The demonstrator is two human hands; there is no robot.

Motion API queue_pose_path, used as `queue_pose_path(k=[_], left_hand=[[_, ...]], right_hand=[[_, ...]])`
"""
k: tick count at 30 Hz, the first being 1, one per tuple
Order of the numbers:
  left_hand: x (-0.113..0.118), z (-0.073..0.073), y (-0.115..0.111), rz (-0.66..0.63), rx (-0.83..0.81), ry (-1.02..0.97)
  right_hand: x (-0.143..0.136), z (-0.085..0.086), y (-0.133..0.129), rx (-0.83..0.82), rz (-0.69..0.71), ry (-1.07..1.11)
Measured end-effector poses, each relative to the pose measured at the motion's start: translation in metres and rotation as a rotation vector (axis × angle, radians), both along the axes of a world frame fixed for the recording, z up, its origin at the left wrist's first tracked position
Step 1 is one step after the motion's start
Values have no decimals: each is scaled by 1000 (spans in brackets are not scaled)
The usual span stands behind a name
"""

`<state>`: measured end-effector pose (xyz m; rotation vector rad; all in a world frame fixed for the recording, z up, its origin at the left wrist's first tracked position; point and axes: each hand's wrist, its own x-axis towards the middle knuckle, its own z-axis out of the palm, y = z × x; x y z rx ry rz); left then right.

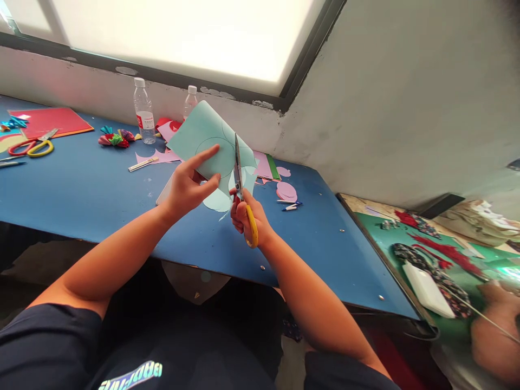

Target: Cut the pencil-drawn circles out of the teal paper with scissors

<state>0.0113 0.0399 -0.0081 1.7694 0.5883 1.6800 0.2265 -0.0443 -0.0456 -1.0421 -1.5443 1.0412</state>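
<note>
My left hand (190, 184) pinches a sheet of light blue paper (190, 130), thumb and forefinger over its face. Circles are drawn in thin line on the sheet, and it is held up above the table. My right hand (252, 216) grips a pair of scissors (251, 227) with a yellow handle loop. The blades point up and away, lying along the right part of the sheet beside a drawn circle. Below the hands, light blue paper circles (217, 200) lie on the blue table (309, 254), partly hidden by the sheet and my hands.
Pink paper circles (286, 191) and pens (291, 206) lie to the right. At the back stand two plastic bottles (145, 116). A utility knife (143, 164), a coloured paper flower (116, 138) and a second pair of scissors (34, 145) lie leftward. Another person's arm (498, 336) shows at a green table.
</note>
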Motion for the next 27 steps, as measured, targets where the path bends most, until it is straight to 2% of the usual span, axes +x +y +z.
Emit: queue_pose_path(k=[27], left_hand=[[-2,-4,11,-18,31,-31]], right_hand=[[-3,6,-3,10,11,8]])
